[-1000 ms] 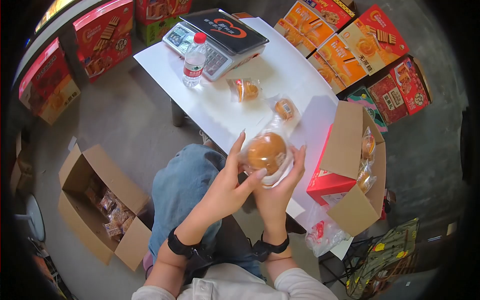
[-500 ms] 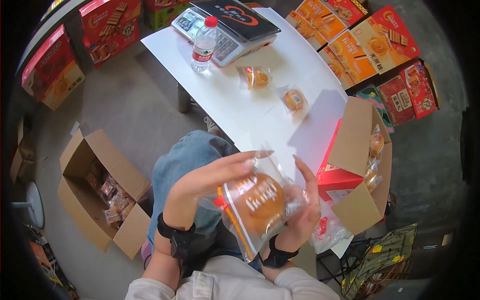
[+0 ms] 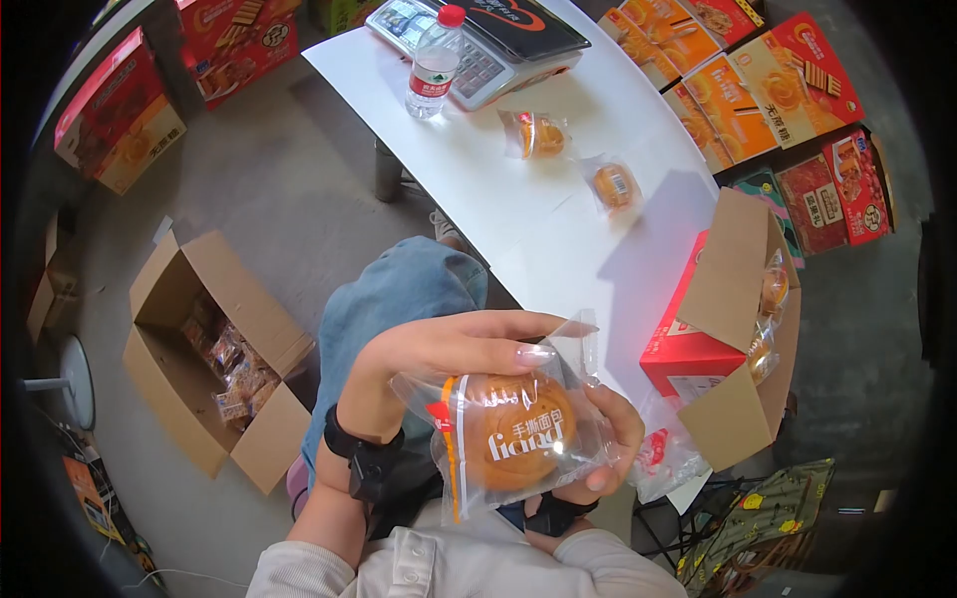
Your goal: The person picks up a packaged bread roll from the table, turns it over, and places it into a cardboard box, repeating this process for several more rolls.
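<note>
Above my lap is a bread bun (image 3: pixel 513 439) in a clear plastic packet with white lettering and an orange stripe. My left hand (image 3: pixel 434 349) lies along the packet's top edge, thumb pressed on the plastic and fingers stretched behind it. At the packet's right side my right hand (image 3: pixel 613 429) has its fingers curled round the edge; the packet hides part of this hand. Two more wrapped buns, one (image 3: pixel 541 136) nearer the scale and one (image 3: pixel 615 186) nearer me, rest on the white table (image 3: pixel 508 219).
A water bottle (image 3: pixel 434 68) stands beside a scale (image 3: pixel 498 60) on the table. To the right, an open carton (image 3: pixel 723 269) holds wrapped buns. On the floor at left, another open carton (image 3: pixel 189 399) contains small packets. Printed boxes (image 3: pixel 738 100) stand beyond the table.
The packet has turned in my hands, so its lettering sits more level. My right fingers, stretched up before, are now bent round its side. The whole view has shifted slightly.
</note>
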A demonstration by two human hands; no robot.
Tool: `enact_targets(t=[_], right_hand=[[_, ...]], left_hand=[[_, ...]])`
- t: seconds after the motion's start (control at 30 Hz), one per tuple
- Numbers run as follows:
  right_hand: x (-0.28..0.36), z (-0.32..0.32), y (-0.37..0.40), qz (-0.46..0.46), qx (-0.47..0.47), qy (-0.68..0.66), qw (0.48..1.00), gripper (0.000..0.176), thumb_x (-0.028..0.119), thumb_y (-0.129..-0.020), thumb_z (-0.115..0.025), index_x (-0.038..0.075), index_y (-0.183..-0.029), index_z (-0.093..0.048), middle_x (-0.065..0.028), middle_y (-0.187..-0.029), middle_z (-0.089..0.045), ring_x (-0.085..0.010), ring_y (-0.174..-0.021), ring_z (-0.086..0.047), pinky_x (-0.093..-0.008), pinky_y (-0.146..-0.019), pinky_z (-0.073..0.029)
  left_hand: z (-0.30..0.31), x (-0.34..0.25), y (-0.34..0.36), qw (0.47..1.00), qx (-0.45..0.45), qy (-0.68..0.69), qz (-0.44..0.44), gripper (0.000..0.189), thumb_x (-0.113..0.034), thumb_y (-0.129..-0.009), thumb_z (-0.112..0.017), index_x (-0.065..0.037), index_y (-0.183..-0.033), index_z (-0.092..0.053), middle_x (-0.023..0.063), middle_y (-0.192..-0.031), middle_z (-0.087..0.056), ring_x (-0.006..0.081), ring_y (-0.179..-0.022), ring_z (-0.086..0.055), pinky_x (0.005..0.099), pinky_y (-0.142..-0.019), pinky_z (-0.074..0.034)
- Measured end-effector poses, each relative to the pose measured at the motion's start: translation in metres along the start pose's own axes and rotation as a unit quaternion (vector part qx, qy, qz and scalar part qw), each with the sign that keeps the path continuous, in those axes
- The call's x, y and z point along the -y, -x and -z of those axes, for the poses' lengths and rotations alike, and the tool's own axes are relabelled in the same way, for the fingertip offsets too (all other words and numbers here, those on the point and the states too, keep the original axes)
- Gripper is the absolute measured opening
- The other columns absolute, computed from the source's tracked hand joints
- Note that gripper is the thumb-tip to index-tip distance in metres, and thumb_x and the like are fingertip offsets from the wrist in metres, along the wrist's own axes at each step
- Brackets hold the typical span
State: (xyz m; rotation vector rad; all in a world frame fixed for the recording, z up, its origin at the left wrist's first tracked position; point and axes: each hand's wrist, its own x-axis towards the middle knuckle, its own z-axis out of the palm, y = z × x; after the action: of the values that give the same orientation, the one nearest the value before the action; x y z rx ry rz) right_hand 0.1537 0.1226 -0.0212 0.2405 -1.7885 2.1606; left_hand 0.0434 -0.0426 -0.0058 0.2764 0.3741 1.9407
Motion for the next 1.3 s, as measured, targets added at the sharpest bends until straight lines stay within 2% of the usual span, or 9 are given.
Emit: enact_targets(t=[0.3,0.37,0.5,0.57,0.6,0.67,1.2,1.27,1.3], right_hand=[[-0.005,0.016,0.006,0.0,0.032,0.005,0.999,0.075,0.047,-0.064,-0.074,-0.007,-0.111,-0.051,-0.0177,-0.096,-0.061,-0.0238,-0.081,-0.062,-0.0305,-0.071,-0.047],[-0.008,0.022,0.007,0.014,0.069,-0.063,0.995,0.071,0.029,-0.062,-0.076,-0.008,-0.113,-0.045,-0.0325,-0.104,-0.053,-0.038,-0.095,-0.057,-0.0454,-0.085,-0.047],[-0.007,0.021,0.004,0.016,0.081,-0.069,0.994,0.071,0.028,-0.062,-0.076,-0.009,-0.114,-0.045,-0.0313,-0.104,-0.054,-0.0369,-0.095,-0.057,-0.0451,-0.085,-0.047],[-0.005,0.016,0.002,0.026,0.061,-0.005,0.998,0.073,0.045,-0.066,-0.073,-0.007,-0.113,-0.05,-0.0199,-0.098,-0.06,-0.0262,-0.082,-0.062,-0.0314,-0.073,-0.047],[-0.006,0.018,0.003,0.026,0.061,-0.005,0.998,0.073,0.045,-0.066,-0.073,-0.007,-0.113,-0.05,-0.0199,-0.098,-0.06,-0.0262,-0.082,-0.062,-0.0314,-0.073,-0.047],[-0.007,0.025,0.006,0.022,0.085,-0.062,0.994,0.071,0.029,-0.063,-0.076,-0.009,-0.114,-0.044,-0.0306,-0.104,-0.054,-0.0362,-0.095,-0.057,-0.0451,-0.085,-0.047],[-0.007,0.023,0.009,0.024,0.071,-0.051,0.996,0.072,0.032,-0.065,-0.076,-0.009,-0.114,-0.044,-0.0305,-0.105,-0.054,-0.0365,-0.096,-0.057,-0.045,-0.086,-0.047],[-0.006,0.017,0.009,0.017,0.013,0.005,1.0,0.075,0.048,-0.064,-0.073,-0.006,-0.112,-0.051,-0.0196,-0.098,-0.061,-0.0261,-0.083,-0.062,-0.031,-0.074,-0.047],[-0.005,0.017,0.009,0.017,0.013,0.005,1.0,0.075,0.048,-0.064,-0.073,-0.006,-0.112,-0.051,-0.0196,-0.098,-0.061,-0.0261,-0.083,-0.062,-0.031,-0.074,-0.047]], left_hand=[[0.006,0.004,-0.002,0.999,0.033,-0.009,0.007,0.067,-0.016,-0.079,-0.055,0.01,-0.132,-0.022,0.0267,-0.108,-0.052,0.0259,-0.097,-0.057,0.0327,-0.083,-0.045],[0.006,0.004,-0.003,1.0,0.017,0.0,-0.002,0.067,-0.016,-0.079,-0.056,0.011,-0.131,-0.022,0.0271,-0.108,-0.052,0.0262,-0.097,-0.057,0.0326,-0.083,-0.046],[0.008,0.003,-0.003,1.0,0.03,-0.004,0.008,0.068,-0.015,-0.078,-0.056,0.012,-0.13,-0.023,0.0289,-0.107,-0.052,0.0275,-0.097,-0.058,0.0332,-0.083,-0.046],[0.007,0.005,-0.004,1.0,0.028,-0.005,0.006,0.068,-0.015,-0.078,-0.056,0.012,-0.13,-0.023,0.0294,-0.107,-0.052,0.0279,-0.096,-0.058,0.0333,-0.083,-0.046],[0.004,0.005,-0.003,1.0,0.019,0.004,0.001,0.068,-0.015,-0.078,-0.056,0.012,-0.13,-0.023,0.0298,-0.106,-0.052,0.0279,-0.096,-0.058,0.0333,-0.083,-0.046],[0.004,0.005,-0.004,1.0,0.01,0.013,-0.003,0.068,-0.015,-0.078,-0.056,0.012,-0.13,-0.023,0.0302,-0.106,-0.052,0.0278,-0.096,-0.058,0.0333,-0.083,-0.046],[0.006,0.003,-0.007,0.999,0.035,-0.009,0.017,0.064,-0.015,-0.08,-0.054,0.012,-0.13,-0.023,0.0287,-0.104,-0.054,0.028,-0.093,-0.06,0.0338,-0.081,-0.047],[0.006,0.004,-0.007,0.999,0.037,-0.02,0.02,0.064,-0.015,-0.08,-0.054,0.012,-0.13,-0.023,0.0285,-0.104,-0.054,0.0279,-0.093,-0.06,0.0335,-0.081,-0.048],[0.006,0.004,-0.007,0.999,0.036,-0.014,0.018,0.064,-0.015,-0.08,-0.054,0.012,-0.13,-0.024,0.0284,-0.105,-0.054,0.028,-0.093,-0.06,0.0332,-0.08,-0.048]])
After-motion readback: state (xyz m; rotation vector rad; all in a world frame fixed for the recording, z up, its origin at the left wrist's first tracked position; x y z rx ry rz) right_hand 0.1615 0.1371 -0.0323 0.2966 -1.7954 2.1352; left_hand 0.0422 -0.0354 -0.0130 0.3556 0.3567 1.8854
